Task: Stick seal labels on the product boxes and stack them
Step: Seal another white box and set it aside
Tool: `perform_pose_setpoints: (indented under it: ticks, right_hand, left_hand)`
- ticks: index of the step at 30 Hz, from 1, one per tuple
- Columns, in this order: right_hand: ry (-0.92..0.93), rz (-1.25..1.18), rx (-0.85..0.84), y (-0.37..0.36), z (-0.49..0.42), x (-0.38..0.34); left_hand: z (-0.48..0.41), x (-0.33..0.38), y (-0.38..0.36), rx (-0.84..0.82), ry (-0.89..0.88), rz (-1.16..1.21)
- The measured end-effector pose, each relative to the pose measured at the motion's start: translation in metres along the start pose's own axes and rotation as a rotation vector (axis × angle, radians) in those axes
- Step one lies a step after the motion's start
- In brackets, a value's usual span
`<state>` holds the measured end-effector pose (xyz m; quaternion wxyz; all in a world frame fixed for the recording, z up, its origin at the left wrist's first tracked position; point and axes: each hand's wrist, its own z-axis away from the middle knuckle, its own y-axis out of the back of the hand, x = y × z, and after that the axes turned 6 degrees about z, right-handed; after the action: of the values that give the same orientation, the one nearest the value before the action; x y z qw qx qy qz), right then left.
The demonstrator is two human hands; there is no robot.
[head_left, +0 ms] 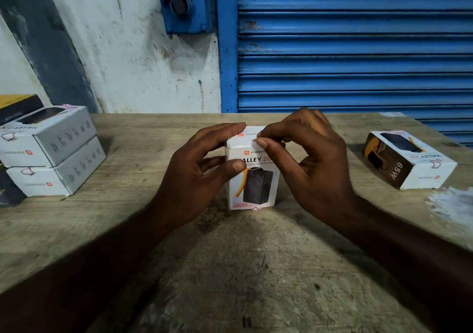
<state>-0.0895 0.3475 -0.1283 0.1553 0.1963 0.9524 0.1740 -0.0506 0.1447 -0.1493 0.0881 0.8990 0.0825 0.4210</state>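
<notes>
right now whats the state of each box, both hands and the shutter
white upright product box, standing on end, closed, held by both hands
left hand, grips that box's left side
right hand, pinches its top front edge
two white boxes at left, stacked
black and white box at right, lying flat, apart
blue metal roller shutter, down

**Open wood between boxes at left, centre and right**

On the wooden table [230,268], bare wood runs on either side of the upright white box [253,186] at the centre. The left hand [202,163] grips that box, the right hand [307,158] pinches its top edge, and both forearms cross the near edge. A stack of 2 white boxes [51,150] blocks the far left. 1 box lying flat [409,161] blocks the far right. A wall [128,63] and a blue shutter [358,51] close the back.
</notes>
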Motion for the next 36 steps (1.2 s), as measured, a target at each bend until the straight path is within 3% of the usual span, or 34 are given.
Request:
perform_pose_setpoints:
  ticks: [15, 36]
  right_hand:
    - [-0.188, -0.283, -0.022, 0.0023, -0.0048, -0.0038]
    - [-0.225, -0.227, -0.134, 0.0073, -0.0063, -0.0066]
  left_hand:
    - [-0.0009, -0.0006, 0.0010, 0.013, 0.021, 0.025]
    - [-0.0006, 0.0010, 0.0009, 0.018, 0.025, 0.059]
